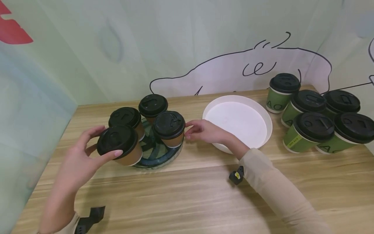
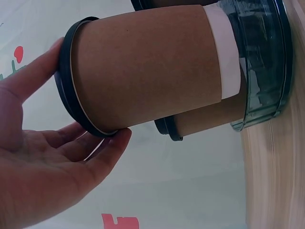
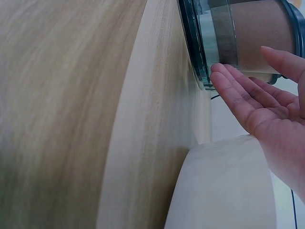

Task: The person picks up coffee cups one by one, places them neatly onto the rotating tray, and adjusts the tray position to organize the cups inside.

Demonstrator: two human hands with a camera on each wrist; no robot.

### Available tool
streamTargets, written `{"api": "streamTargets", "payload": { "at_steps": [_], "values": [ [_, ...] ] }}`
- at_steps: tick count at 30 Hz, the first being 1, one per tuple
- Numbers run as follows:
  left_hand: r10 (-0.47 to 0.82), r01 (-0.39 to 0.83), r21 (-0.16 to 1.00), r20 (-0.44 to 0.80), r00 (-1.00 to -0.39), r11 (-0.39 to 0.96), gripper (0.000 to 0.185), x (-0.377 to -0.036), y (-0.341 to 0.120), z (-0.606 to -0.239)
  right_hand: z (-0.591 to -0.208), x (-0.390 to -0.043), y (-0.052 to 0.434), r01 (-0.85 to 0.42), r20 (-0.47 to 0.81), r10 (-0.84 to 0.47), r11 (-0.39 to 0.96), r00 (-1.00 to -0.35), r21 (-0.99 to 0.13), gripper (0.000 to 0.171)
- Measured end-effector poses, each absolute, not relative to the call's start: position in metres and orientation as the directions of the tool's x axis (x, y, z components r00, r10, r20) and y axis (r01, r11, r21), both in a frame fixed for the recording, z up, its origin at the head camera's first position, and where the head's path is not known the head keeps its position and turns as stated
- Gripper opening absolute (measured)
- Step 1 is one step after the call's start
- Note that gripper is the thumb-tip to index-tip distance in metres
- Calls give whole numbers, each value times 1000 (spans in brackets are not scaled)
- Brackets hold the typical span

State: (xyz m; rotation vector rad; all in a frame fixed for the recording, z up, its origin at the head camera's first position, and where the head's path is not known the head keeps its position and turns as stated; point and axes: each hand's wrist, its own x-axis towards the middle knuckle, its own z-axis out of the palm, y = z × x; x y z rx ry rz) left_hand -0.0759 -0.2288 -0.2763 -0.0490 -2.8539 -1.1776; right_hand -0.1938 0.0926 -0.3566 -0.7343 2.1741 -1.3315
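Note:
My left hand (image 1: 79, 156) holds a brown paper coffee cup (image 2: 147, 67) by its black lid (image 1: 118, 140), thumb on one side and fingers on the other. That cup tilts a little at the near-left edge of a round dark-green glass dish (image 1: 157, 161). Three more brown cups with black lids stand in the dish: one at the left (image 1: 124, 117), one at the back (image 1: 153, 105), one at the right (image 1: 168, 125). Beside the right cup is my right hand (image 1: 205, 131), fingers loosely extended, fingertips close to the dish's side in the right wrist view.
A round white tray (image 1: 267, 130) sits to the right of the dish, behind my right wrist. Several green paper cups (image 1: 296, 139) with black lids cluster at the table's right. A printed curtain (image 1: 175, 42) runs along the back edge of the wooden table (image 1: 175, 201).

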Motion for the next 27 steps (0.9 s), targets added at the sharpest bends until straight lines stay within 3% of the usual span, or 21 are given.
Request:
{"api": "streamTargets", "payload": {
  "at_steps": [27],
  "values": [
    [63, 57, 747, 20, -998, 662, 83, -83, -200, -284, -356, -193, 92, -198, -113, -666, 372, -738, -907, 46]
  ]
}}
